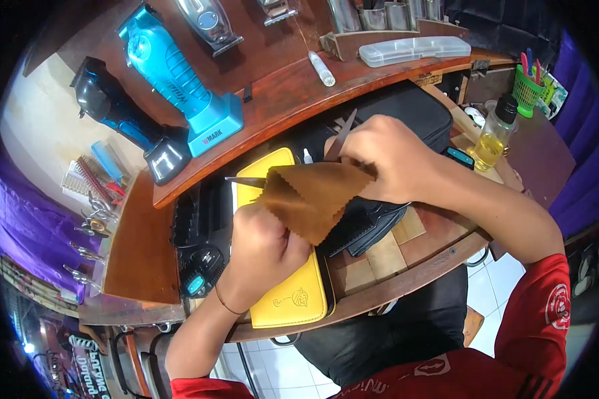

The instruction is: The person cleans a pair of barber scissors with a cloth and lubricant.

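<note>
A brown cleaning cloth with zigzag edges drapes between my hands, covering the middle of a pair of spread scissors. One blade points up beside my right hand; the other sticks out leftward past the cloth. My right hand is closed on the cloth's upper right end. Lower left, my left hand is closed against the cloth's edge, seemingly around a scissor handle; the cloth and fingers hide the handles. Below them lies a yellow zip case, with a small white-capped tube just beyond.
A turquoise clipper and a black clipper stand on the raised wooden shelf. At right are an oil bottle and green basket. A black case lies behind my right hand. Several scissors hang left.
</note>
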### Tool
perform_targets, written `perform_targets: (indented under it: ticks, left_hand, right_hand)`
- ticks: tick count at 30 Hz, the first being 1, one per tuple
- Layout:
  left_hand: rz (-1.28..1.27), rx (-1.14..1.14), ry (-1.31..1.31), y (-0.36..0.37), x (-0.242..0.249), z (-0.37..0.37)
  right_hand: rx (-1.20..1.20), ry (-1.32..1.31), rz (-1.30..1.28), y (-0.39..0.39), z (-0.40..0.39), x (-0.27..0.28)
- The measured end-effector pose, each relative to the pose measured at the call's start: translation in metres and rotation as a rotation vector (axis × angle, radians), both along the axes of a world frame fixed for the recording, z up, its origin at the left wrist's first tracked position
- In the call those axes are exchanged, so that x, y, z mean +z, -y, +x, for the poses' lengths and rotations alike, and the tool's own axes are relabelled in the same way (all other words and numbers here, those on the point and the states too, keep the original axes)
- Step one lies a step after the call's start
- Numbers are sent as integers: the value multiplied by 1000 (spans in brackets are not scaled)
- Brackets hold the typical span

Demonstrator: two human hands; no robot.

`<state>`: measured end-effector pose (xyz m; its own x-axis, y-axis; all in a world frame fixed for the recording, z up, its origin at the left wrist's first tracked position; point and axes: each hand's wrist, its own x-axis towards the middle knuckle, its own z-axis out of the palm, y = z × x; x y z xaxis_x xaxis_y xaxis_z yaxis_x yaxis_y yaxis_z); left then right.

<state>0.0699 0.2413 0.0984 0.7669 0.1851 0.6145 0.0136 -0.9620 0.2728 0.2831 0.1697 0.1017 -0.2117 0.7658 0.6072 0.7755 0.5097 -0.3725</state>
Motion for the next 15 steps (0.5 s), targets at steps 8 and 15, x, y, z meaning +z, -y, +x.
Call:
perform_targets:
  ticks: [8, 15]
  left_hand:
    - [-124, 97, 11, 8, 3, 1]
    - [-8, 50, 15, 8, 7, 0]
  right_hand:
    - [-72, -99, 36, -2, 3, 2]
    - [-103, 91, 47, 1, -3, 1]
